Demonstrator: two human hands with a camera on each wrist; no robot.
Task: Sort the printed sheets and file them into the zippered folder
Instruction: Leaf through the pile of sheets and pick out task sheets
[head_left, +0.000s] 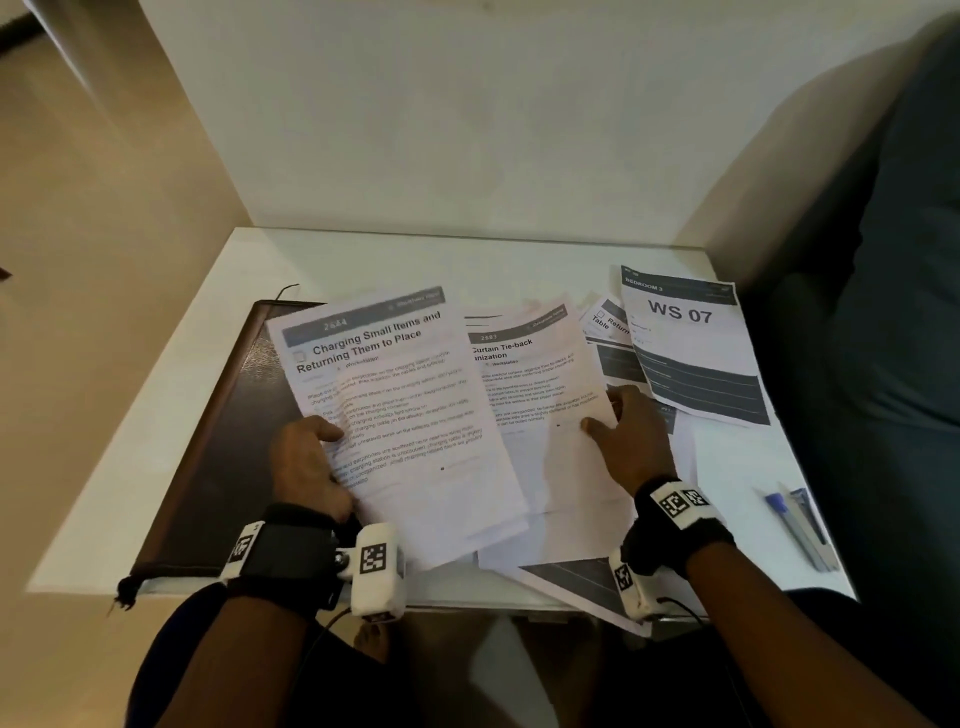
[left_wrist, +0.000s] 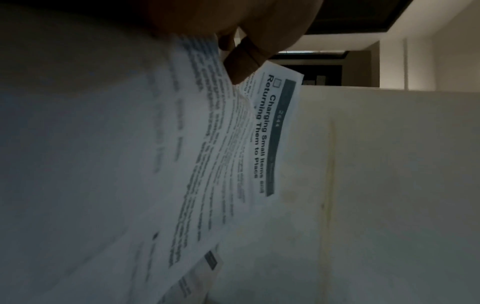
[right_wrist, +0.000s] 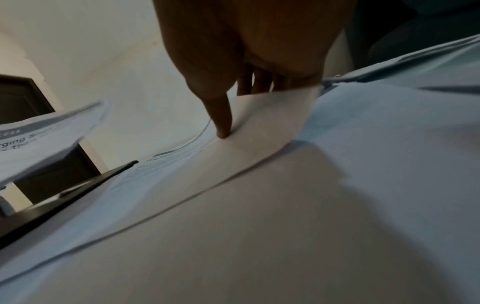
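Note:
My left hand (head_left: 306, 460) grips a printed sheet headed "Charging Small Items and Returning Them to Place" (head_left: 395, 395), thumb on top, and holds it raised over the dark zippered folder (head_left: 228, 431). In the left wrist view that same sheet (left_wrist: 272, 131) bends under my fingers (left_wrist: 239, 67). My right hand (head_left: 623, 436) pinches the right edge of a sheet headed "Curtain Tie-back" (head_left: 530, 384); its thumb (right_wrist: 221, 117) presses on top and the fingers go under the lifted edge. More sheets lie spread beneath. A "WS 07" sheet (head_left: 691, 343) lies at the right.
The white table (head_left: 363, 254) stands against a pale wall. Pens (head_left: 795, 525) lie near the table's right front edge. A dark teal cushion or sofa (head_left: 893, 312) borders the right side. A zipper pull cord (head_left: 124, 592) hangs at the folder's near left corner.

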